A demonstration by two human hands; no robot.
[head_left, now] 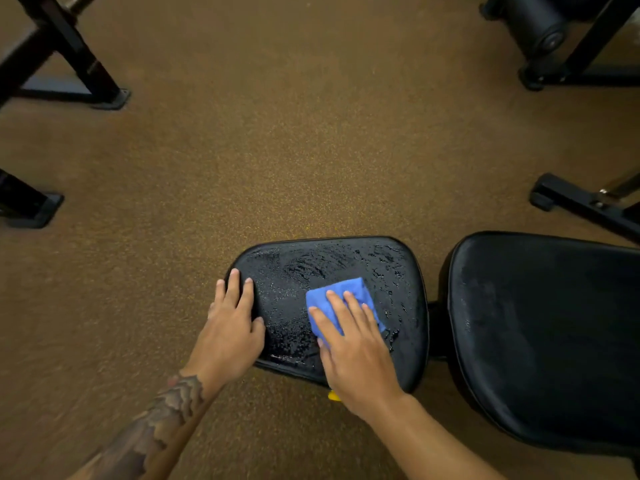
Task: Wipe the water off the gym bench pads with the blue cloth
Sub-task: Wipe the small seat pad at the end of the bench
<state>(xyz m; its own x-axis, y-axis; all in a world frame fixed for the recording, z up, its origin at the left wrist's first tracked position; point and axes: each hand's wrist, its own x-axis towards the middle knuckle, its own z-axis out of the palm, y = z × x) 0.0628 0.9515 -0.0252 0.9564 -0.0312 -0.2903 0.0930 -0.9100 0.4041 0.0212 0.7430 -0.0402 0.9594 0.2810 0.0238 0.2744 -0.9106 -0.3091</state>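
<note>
- Floor (311, 150): brown speckled rubber with wide open room ahead of me and to the left of the pads.
- Back pad (554, 341): large and black, at my right, running off the right edge of view. A narrow gap separates it from the seat pad.
- Black machine frames: feet at far left (69, 64) and at right (581, 202), well apart from the working area.
- Seat pad (329, 265): black with rounded corners, long axis left to right toward the back pad. Water beads cover most of it. Far and left edges have free room beyond.
- Right hand (356, 351): lies flat on the cloth, fingers (337, 306) straight and pressing down, pointing away from me and slightly left.
- Left hand (230, 327): flat on the seat pad's left edge, fingers extended, gripping nothing.
- Blue cloth (346, 289): folded, on the right half of the seat pad under my right hand. Far corner points toward the back pad. Near end is hidden, so I cannot tell its long axis.
</note>
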